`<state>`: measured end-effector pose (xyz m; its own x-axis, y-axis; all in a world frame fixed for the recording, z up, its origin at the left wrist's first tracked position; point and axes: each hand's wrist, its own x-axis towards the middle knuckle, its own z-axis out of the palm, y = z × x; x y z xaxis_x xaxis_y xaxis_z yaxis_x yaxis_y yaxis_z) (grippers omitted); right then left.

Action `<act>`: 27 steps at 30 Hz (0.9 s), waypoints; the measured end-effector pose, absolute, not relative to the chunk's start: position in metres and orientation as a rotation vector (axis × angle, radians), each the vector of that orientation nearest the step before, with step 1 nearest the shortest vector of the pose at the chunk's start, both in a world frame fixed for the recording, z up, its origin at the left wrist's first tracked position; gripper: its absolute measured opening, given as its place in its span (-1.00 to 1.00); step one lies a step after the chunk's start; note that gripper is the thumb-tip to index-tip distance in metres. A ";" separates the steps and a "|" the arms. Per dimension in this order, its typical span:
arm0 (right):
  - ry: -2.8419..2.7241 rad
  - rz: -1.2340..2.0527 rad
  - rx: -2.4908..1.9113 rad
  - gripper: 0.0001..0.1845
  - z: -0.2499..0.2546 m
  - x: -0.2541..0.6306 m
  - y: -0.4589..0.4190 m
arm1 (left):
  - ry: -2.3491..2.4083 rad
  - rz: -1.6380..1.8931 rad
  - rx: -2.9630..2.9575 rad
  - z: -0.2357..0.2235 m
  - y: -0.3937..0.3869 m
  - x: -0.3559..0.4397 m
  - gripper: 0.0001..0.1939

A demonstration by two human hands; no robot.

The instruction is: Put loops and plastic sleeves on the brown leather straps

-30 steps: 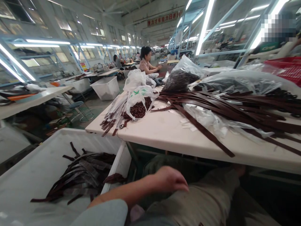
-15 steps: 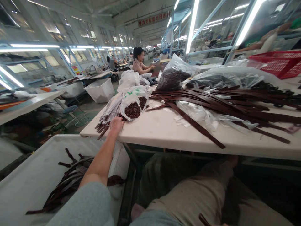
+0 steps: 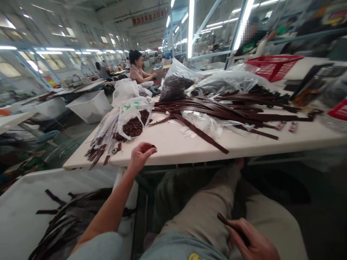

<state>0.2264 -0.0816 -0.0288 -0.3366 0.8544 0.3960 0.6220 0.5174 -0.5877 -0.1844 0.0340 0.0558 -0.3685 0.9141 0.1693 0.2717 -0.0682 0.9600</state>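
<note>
From the head camera, the room is big, with long bright lights [image 3: 191,29] up high. A person in a pink top [image 3: 138,74] sits farther back. In front is a white table [image 3: 173,150]. On it is a clear bag [image 3: 136,103] full of little brown bits [image 3: 135,124], next to a bunch of wrapped strips [image 3: 99,142]. A pile of long brown strips [image 3: 225,110] lies to the right, with a red basket [image 3: 276,66] behind it.

The left hand [image 3: 140,156] is at the near edge of the table. Its fingers pinch a small dark piece [image 3: 153,146], too tiny to make out well. I cannot tell if the hand touches the table.

The right hand [image 3: 255,240] is low, over the person's lap. Its fingers are closed around a brown strip [image 3: 222,219], and one end pokes out. A white bin [image 3: 23,189] with more strips in it stands at the left, below the table.
</note>
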 end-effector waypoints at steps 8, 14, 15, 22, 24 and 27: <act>-1.875 0.378 -1.278 -0.92 0.049 0.214 -0.079 | 0.962 1.078 1.132 0.046 -0.023 -0.029 -0.70; -1.777 0.465 -1.254 -0.96 0.074 0.212 -0.089 | 0.858 0.964 1.189 0.044 -0.038 -0.002 -0.74; -1.779 0.490 -1.243 -0.96 0.075 0.211 -0.091 | 0.855 0.955 1.208 0.044 -0.040 -0.001 -0.74; -1.817 0.631 -1.252 -0.92 0.066 0.203 -0.094 | 0.895 0.934 1.346 0.044 -0.047 0.001 -0.74; -1.802 0.631 -1.274 -0.92 0.063 0.203 -0.094 | 0.899 0.931 1.356 0.044 -0.048 0.001 -0.74; -1.791 0.627 -1.277 -0.92 0.062 0.202 -0.095 | 0.882 0.910 1.333 0.042 -0.047 0.001 -0.73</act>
